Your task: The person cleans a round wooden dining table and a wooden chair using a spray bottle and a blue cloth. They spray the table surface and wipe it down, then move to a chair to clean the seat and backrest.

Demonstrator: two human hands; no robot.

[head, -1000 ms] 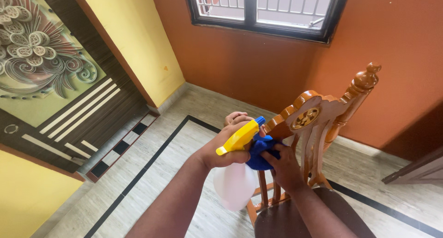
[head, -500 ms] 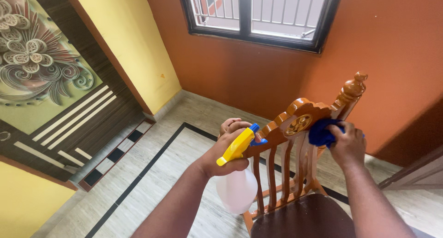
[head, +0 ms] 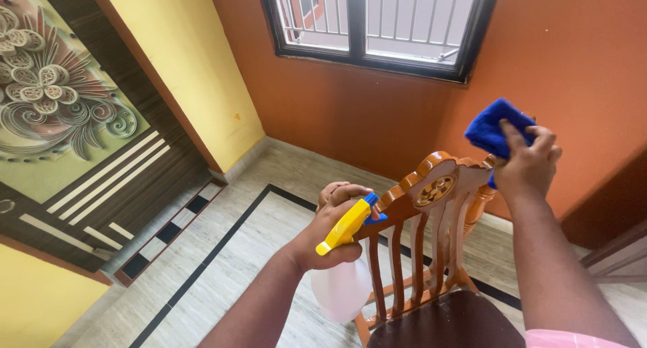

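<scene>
orange walls (head: 579, 65) meet a yellow wall (head: 195, 71) in the far corner, with a dark framed window (head: 371, 24) up high. on the far left is a big dark door (head: 74, 139) with swirly flower shapes carved on it. pale floor tiles (head: 222, 267) with thin black lines run below.

near the middle, the left hand (head: 333, 230) is wrapped tight around a spray bottle (head: 344, 253). the bottle has a yellow and blue top and a see-through round body that hangs under the hand. its blue tip sits just beside the left end of the chair's top rail.

next comes a shiny brown wooden chair (head: 431, 206) with a carved back, thin slats and a dark seat down near the bottom edge.

on the right, the right hand (head: 529, 162) is closed on a blue cloth (head: 495, 129). the cloth is bunched up and pressed on the right top post of the chair, so the post's knob is hidden under it. a bit of pink sleeve (head: 573, 338) shows in the near right corner.
</scene>
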